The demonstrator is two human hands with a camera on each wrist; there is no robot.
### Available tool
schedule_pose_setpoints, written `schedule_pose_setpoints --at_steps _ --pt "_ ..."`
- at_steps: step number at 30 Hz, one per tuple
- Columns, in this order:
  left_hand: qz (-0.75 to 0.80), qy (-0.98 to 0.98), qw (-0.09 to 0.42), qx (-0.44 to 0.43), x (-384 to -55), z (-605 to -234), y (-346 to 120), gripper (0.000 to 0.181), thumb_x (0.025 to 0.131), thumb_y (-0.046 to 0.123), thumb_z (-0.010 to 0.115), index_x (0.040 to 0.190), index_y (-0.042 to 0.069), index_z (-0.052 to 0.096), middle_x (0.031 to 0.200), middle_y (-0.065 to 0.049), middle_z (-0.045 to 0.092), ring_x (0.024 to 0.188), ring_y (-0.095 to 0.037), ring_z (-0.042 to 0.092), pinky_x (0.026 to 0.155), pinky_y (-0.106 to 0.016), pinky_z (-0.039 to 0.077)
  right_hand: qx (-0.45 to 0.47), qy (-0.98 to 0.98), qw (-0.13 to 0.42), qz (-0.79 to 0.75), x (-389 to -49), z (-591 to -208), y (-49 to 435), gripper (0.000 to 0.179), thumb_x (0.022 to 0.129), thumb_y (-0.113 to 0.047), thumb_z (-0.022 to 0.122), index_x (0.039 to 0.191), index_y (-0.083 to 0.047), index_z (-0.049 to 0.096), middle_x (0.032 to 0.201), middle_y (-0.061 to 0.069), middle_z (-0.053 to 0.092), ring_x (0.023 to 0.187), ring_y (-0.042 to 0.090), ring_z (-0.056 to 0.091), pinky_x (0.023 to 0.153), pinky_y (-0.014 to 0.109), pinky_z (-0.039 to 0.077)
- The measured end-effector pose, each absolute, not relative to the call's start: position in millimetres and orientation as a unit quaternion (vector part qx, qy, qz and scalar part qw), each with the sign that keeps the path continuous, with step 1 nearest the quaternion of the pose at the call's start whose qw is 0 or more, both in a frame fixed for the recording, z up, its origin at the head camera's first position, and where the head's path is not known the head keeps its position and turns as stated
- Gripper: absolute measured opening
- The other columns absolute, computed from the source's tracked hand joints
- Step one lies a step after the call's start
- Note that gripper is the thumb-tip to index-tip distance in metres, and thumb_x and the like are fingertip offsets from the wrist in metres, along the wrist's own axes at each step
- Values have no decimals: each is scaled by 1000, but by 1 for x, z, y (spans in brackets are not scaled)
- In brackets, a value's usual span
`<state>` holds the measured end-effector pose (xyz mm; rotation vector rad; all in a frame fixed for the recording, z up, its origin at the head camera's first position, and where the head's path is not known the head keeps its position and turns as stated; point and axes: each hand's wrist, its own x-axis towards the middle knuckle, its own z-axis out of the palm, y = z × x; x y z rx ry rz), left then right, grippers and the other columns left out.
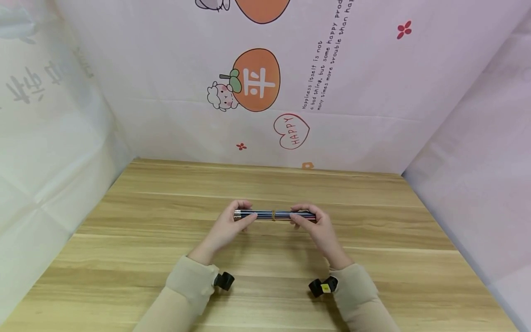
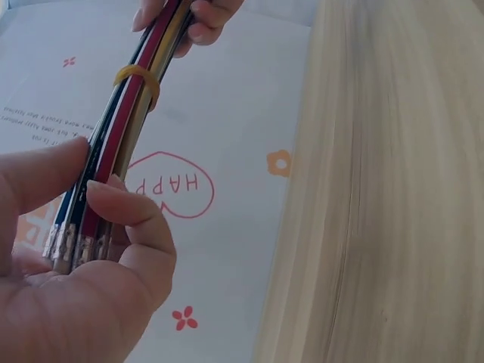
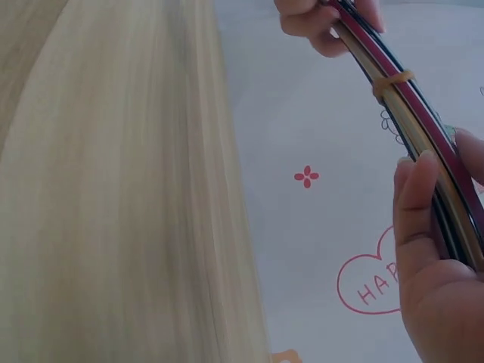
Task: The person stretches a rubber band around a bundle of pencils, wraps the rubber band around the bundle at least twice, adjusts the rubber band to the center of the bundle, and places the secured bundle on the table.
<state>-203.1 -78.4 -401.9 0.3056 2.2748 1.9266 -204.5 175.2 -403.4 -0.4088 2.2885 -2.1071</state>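
Observation:
A bundle of pencils (image 1: pixel 265 215), dark blue, red and yellowish, is held level between both hands above the table. A tan rubber band (image 2: pixel 139 78) wraps round its middle. My left hand (image 1: pixel 227 224) grips the left end, thumb on the near side and fingers behind; metal ferrules (image 2: pixel 69 246) show at that end in the left wrist view. The other end is gripped by my right hand (image 1: pixel 318 228), its thumb lying along the pencils. In the right wrist view the far tips of the bundle (image 3: pixel 446 174) are hidden in the right palm.
The wood-grain table (image 1: pixel 265 295) spreads under both arms. Behind it rises a white printed sheet (image 1: pixel 186 124) with orange fruit and a red heart, and pale sheets hang at both sides. A small black camera (image 1: pixel 224 281) sits on the left wrist, another (image 1: pixel 317 288) on the right.

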Motion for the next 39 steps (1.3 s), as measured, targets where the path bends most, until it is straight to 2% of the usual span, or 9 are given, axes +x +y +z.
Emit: schedule_pose_setpoints --at_steps 3,7,12,15,19,23,27,31,39 --pt "622 768 94 118 -207 -406 -82 40 100 17 59 133 -5 50 106 -16 59 76 -18 53 68 -30 52 -137 741 17 -657 -208 -405 179 33 95 -8 65 118 15 61 86 -8 69 73 10 62 68 24 57" --pt "621 767 118 111 -211 -411 -86 37 102 16 56 129 -9 55 83 -7 55 64 -13 47 59 -22 47 -117 755 52 -643 -211 -407 185 35 94 -9 67 120 15 63 86 -8 69 74 11 61 73 22 54" --pt "649 747 124 69 -214 -416 -89 32 99 11 60 124 -9 61 81 -6 59 64 -10 51 58 -17 49 -70 769 85 -629 -213 -409 190 36 89 -12 72 118 9 67 88 -9 73 82 15 67 80 30 59" --pt "662 738 121 59 -216 -420 -90 31 96 9 65 120 -10 63 85 -10 65 66 -11 57 57 -16 53 -57 779 95 -617 -214 -411 193 36 88 -13 74 116 8 69 95 -4 74 87 16 68 85 34 59" --pt "681 720 132 41 -218 -426 -92 29 93 4 67 117 -12 64 88 -10 69 70 -12 64 59 -17 57 -49 794 100 -597 -215 -415 197 33 85 -10 76 112 8 70 99 4 75 85 11 68 84 30 59" --pt "692 704 156 24 -219 -432 -94 31 94 1 64 121 -13 61 91 -6 67 73 -11 66 63 -19 60 -49 798 120 -589 -216 -419 198 32 85 -6 75 112 10 70 108 13 74 84 9 69 81 26 60" --pt "700 692 174 6 -219 -436 -95 31 96 -1 60 125 -13 59 95 -7 65 75 -11 68 67 -20 62 -44 820 130 -555 -218 -422 200 31 85 -10 77 112 4 73 119 17 70 95 10 66 82 23 57" --pt "697 692 190 -9 -218 -438 -95 30 97 -1 59 125 -12 59 96 -9 65 75 -12 69 68 -22 63 -34 842 131 -522 -221 -426 201 29 84 -15 79 110 -2 75 124 17 68 99 12 62 75 23 55" --pt "689 698 194 -29 -216 -441 -94 29 98 0 56 126 -10 59 99 -14 67 75 -13 70 68 -23 63 -27 854 115 -506 -222 -433 194 26 82 -10 80 106 -1 76 116 16 71 76 13 51 55 23 43"
